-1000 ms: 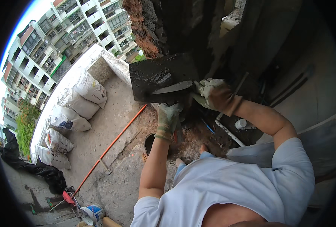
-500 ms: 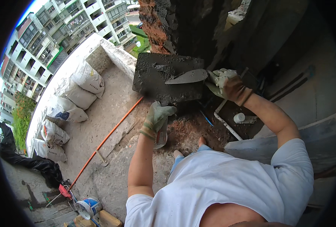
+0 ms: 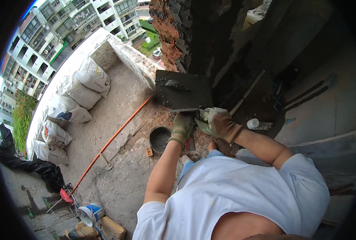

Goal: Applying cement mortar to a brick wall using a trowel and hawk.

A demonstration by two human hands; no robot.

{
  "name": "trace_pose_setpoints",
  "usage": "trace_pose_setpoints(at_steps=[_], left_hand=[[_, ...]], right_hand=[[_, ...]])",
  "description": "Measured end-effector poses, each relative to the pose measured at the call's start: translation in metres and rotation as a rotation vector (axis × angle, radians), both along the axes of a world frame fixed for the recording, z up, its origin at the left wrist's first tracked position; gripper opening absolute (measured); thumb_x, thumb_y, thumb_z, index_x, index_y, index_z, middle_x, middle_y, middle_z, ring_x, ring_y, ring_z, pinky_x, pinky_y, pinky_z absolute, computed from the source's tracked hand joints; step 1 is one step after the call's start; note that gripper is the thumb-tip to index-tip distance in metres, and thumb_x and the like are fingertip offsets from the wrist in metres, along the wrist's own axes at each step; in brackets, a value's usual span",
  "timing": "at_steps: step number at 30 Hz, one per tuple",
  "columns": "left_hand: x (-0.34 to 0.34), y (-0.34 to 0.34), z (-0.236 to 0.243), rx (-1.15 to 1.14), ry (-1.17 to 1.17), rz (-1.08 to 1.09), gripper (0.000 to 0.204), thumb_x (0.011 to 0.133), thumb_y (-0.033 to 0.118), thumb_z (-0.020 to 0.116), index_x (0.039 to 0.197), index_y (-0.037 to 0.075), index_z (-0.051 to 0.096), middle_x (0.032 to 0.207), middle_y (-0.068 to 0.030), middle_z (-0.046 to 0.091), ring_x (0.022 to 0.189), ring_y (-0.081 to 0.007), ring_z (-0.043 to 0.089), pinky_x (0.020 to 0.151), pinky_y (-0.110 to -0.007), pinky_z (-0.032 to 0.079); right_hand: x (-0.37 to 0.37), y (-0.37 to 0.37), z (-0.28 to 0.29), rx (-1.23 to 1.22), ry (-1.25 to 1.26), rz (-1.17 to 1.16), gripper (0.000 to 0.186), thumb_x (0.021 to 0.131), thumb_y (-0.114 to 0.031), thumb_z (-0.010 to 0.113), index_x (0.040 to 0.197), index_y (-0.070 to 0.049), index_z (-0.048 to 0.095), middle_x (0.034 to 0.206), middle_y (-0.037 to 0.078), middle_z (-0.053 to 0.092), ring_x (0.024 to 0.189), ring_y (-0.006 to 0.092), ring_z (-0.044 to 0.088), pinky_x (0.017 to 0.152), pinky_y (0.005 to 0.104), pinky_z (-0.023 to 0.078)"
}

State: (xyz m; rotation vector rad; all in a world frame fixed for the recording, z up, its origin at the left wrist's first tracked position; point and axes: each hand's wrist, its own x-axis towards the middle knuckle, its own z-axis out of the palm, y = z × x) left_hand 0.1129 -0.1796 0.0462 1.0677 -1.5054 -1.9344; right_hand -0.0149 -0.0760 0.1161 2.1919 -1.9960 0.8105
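My left hand (image 3: 183,127), in a dirty work glove, is closed under the near edge of a dark, mortar-smeared hawk board (image 3: 186,90), holding it up; its handle is hidden. A small lump of wet mortar (image 3: 172,83) lies on the board's far left part. My gloved right hand (image 3: 213,122) is closed at the board's near right corner, around the trowel. Of the trowel (image 3: 187,110) only a thin light edge shows along the board's near rim. A round bucket (image 3: 151,139) with grey mortar inside stands on the floor just left of my left hand.
Ahead rises a wall end with broken red brick (image 3: 166,34) and dark render. White sacks (image 3: 90,76) line the low parapet at left. An orange pole (image 3: 113,138) lies across the floor. Pipes (image 3: 248,92) and a white container (image 3: 253,124) are at right. A paint bucket (image 3: 96,211) is at lower left.
My right hand has come left and down with the trowel, from over the board to its near edge. The board now carries less mortar, and the mortar bucket has come into view.
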Motion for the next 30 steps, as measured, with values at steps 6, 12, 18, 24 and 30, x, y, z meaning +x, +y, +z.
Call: trace_pose_setpoints(at_steps=[6, 12, 18, 24, 30], left_hand=[[-0.004, 0.010, 0.027, 0.027, -0.395, -0.067, 0.022, 0.085, 0.021, 0.066, 0.093, 0.000, 0.067, 0.073, -0.0062, 0.064, 0.057, -0.0153, 0.059, 0.052, -0.033, 0.049], [0.031, -0.004, 0.033, 0.085, -0.176, -0.096, 0.033, 0.078, 0.025, 0.068, 0.084, -0.007, 0.065, 0.071, -0.0109, 0.067, 0.061, -0.0186, 0.063, 0.056, -0.033, 0.050], [0.023, 0.018, 0.028, -0.190, -0.361, -0.184, 0.017, 0.081, 0.018, 0.068, 0.080, 0.001, 0.065, 0.065, -0.0040, 0.060, 0.052, -0.0172, 0.056, 0.049, -0.031, 0.046], [0.041, -0.030, 0.065, 0.084, -0.074, -0.171, 0.012, 0.080, 0.013, 0.070, 0.078, 0.002, 0.064, 0.064, -0.0016, 0.058, 0.052, -0.0123, 0.054, 0.045, -0.030, 0.040], [0.044, -0.025, 0.057, -0.641, -0.546, -0.360, 0.041, 0.081, 0.032, 0.071, 0.105, -0.001, 0.070, 0.089, -0.0229, 0.072, 0.084, -0.0348, 0.071, 0.075, -0.043, 0.055]], right_hand=[[-0.021, -0.048, -0.012, 0.166, -0.070, -0.187, 0.017, 0.085, -0.028, 0.069, 0.091, -0.012, 0.071, 0.084, 0.012, 0.070, 0.075, 0.0347, 0.066, 0.066, 0.0426, 0.054], [-0.054, -0.007, 0.011, -0.051, 0.196, -0.002, 0.020, 0.083, -0.029, 0.072, 0.088, -0.009, 0.070, 0.071, 0.010, 0.065, 0.068, 0.0302, 0.065, 0.060, 0.0425, 0.052], [-0.061, -0.043, 0.030, -0.068, -0.016, -0.168, 0.025, 0.082, -0.035, 0.071, 0.086, -0.010, 0.070, 0.075, 0.008, 0.067, 0.071, 0.0311, 0.065, 0.062, 0.0419, 0.053], [-0.108, -0.005, 0.042, -0.043, 0.220, -0.160, 0.029, 0.081, -0.035, 0.072, 0.091, -0.009, 0.071, 0.077, 0.008, 0.067, 0.073, 0.0290, 0.066, 0.064, 0.0410, 0.053], [-0.120, -0.005, 0.098, -0.261, 0.471, -0.121, 0.031, 0.079, -0.032, 0.074, 0.097, -0.007, 0.072, 0.083, 0.005, 0.068, 0.075, 0.0238, 0.067, 0.064, 0.0381, 0.054]])
